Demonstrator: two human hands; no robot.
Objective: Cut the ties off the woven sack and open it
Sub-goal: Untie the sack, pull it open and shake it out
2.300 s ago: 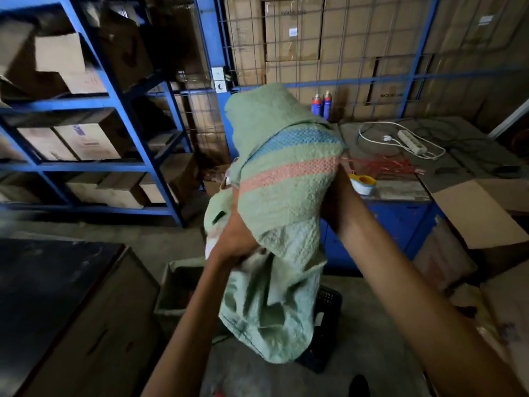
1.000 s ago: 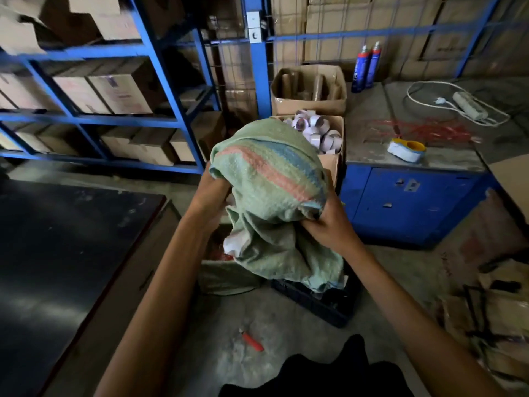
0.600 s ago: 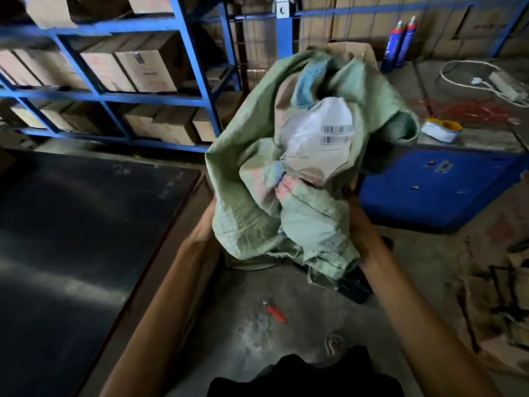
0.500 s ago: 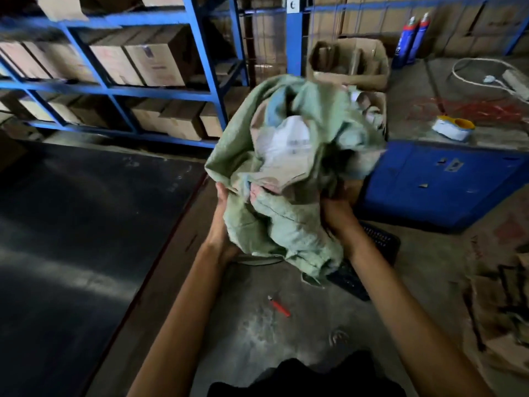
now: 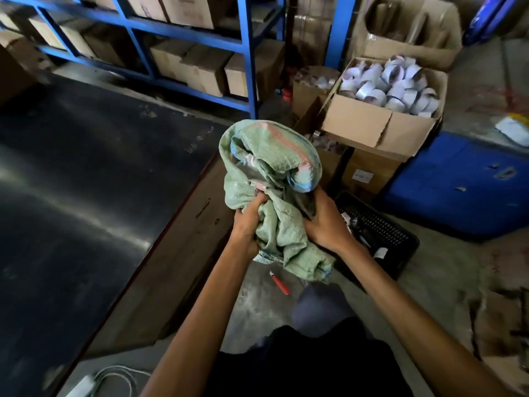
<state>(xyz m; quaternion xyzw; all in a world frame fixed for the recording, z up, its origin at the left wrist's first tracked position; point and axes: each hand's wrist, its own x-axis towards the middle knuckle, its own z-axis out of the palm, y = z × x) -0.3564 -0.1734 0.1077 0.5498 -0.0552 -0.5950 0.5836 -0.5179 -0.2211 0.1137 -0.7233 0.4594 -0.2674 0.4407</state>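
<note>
Both hands are closed on the woven sack (image 5: 274, 150), held in mid-air at the centre of the frame. The left hand (image 5: 248, 222) has its fingers curled into a fistful of the green fabric. The right hand (image 5: 325, 224) wraps the bundle from the other side, thumb on top. Between them the sack is crumpled into a loose ball. Its pink and blue stripes ride over the top, and a limp tail hangs below the wrists. Gripping it at two points like this looks like a way to gather or turn the slack cloth and keep it from trailing.

No tie can be made out anywhere on the sack. Something pale shows among the upper folds, though what it is cannot be told. Since the sack looks limp, the cutting is probably done, and what remains is to work the cloth open.

A red-handled cutter (image 5: 280, 283) lies on the concrete floor (image 5: 446, 253) just below the hanging tail, untouched by either hand. A black crate (image 5: 383, 236) sits to the right of the hands. Further up and to the right is an open cardboard box (image 5: 369, 126) of pale rolls (image 5: 392, 84). Blue shelving (image 5: 248, 67) crosses the top of the frame.
</note>
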